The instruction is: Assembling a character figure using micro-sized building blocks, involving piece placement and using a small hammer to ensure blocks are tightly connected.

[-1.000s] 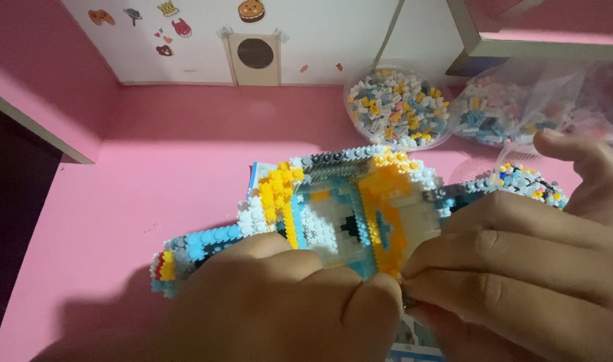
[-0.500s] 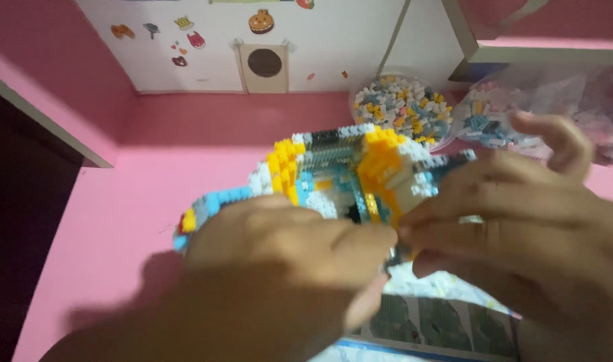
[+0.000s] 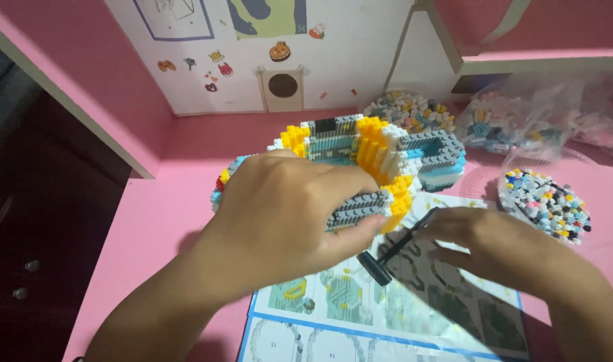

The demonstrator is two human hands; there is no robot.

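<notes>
Under my left hand (image 3: 286,214): brick model (image 3: 360,161), gripped and lifted (was lower); right hand (image 3: 481,241) now pinching black tool (image 3: 395,248) over instruction sheet (image 3: 387,308).

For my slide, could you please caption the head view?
Left hand grips a colourful brick model while right hand holds a black tool over the instruction sheet.

Clear plastic bags of bricks (image 3: 521,117) lie at the back right; small colourful stickers (image 3: 216,67) dot the white wall.
</notes>
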